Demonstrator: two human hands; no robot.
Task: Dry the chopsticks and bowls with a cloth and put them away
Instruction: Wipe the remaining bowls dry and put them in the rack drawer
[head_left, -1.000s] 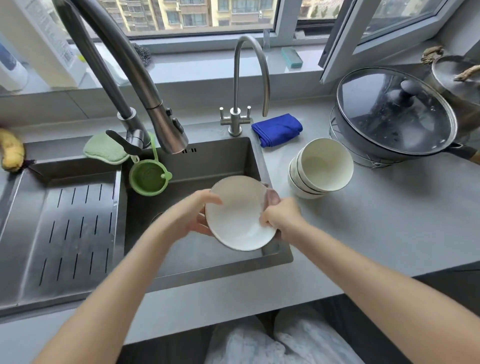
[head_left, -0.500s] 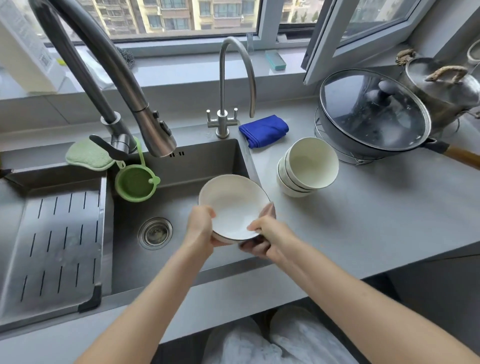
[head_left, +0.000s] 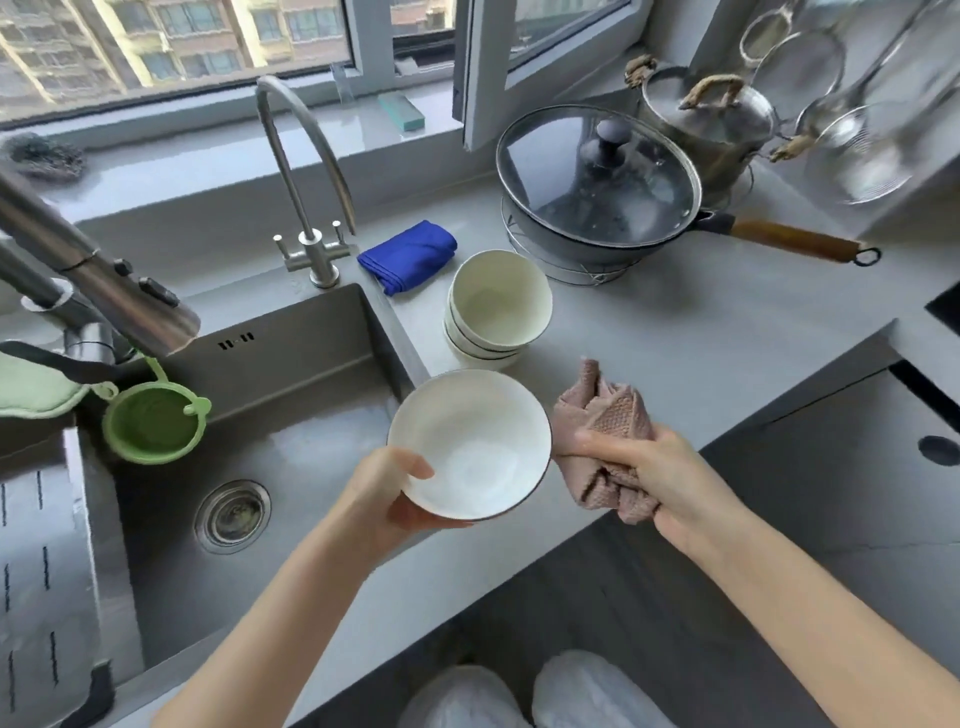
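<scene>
Now the left hand (head_left: 387, 499) holds a white bowl (head_left: 470, 447) by its near rim, thumb hooked over the inside edge and fingers curled beneath. That tips the hollow up toward the person and leaves the whole inside open to wiping. The bowl hangs in the air over the seam where the sink (head_left: 291, 395) meets the counter (head_left: 701, 338), likely so that drips land there and not on the floor. The right hand (head_left: 670, 478) grips a bunched pinkish cloth (head_left: 602, 415), fingers wrapped round the wad, a loose fold poking up beyond them. The cloth sits just beside the bowl's right rim; whether it touches the outer wall I cannot tell. Bunching it gives a thick pad to press into the curve. Behind, a stack of bowls (head_left: 498, 306) rests on the counter, the top one tilted, within easy reach; dried or waiting, I cannot say. A folded blue cloth (head_left: 408, 254) lies near the tap (head_left: 311, 249), well apart from both hands. No chopsticks are in view. I judge the drying of this bowl to be in hand, with putting away not yet done.
</scene>
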